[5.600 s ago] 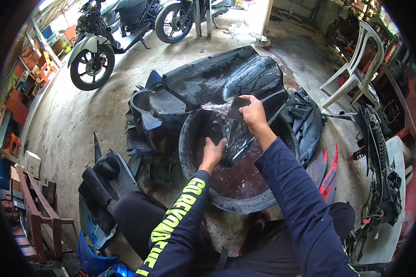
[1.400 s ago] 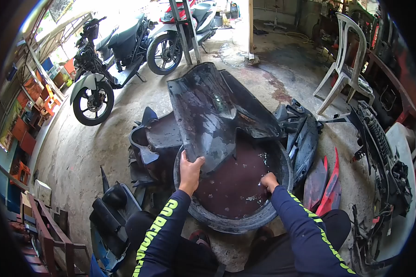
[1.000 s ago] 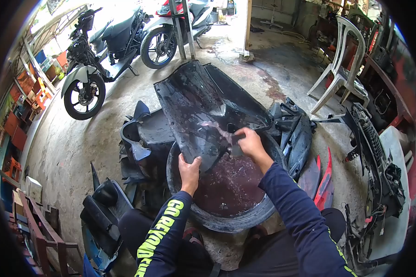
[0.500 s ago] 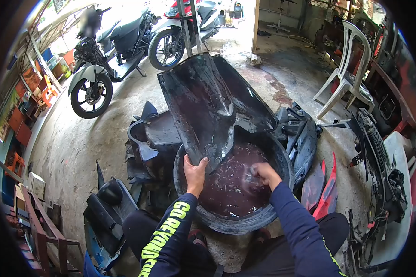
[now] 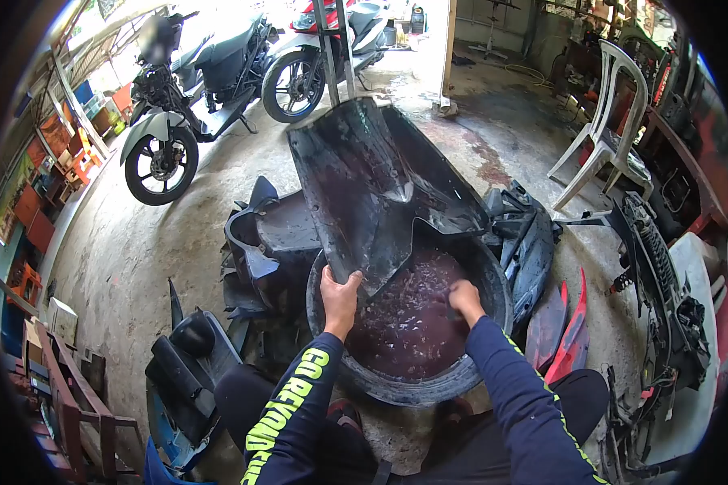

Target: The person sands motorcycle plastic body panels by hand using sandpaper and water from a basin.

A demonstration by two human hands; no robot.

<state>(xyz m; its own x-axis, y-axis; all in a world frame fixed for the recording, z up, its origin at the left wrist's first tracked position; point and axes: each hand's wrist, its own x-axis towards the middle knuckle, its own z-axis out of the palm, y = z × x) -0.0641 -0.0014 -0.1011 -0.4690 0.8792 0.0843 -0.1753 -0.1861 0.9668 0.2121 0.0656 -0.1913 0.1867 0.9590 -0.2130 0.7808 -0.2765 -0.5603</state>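
My left hand (image 5: 340,303) grips the lower edge of a large dark motorcycle body panel (image 5: 349,186), thumb on its near face. The wet, scuffed panel leans up and away over the far side of a round black tub (image 5: 396,394). Murky reddish-brown water (image 5: 404,343) with bits of foam fills the tub. Over the right part of the water, my right hand (image 5: 466,302) is closed, its fingers curled and facing away from me. Whatever it may hold is hidden. A second dark panel section (image 5: 441,178) spreads to the right behind the gripped one.
Dark fairing parts (image 5: 530,234) lie right of the tub, near red trim pieces (image 5: 570,339). More black parts (image 5: 190,360) sit at the left. Farther off stand a stripped scooter (image 5: 166,145), a red motorcycle (image 5: 303,77) and a white plastic chair (image 5: 603,133).
My right hand has shifted slightly right and up over the water, and its motion blur is less. The panel's top has swung a little right and down, with my left hand still on it.
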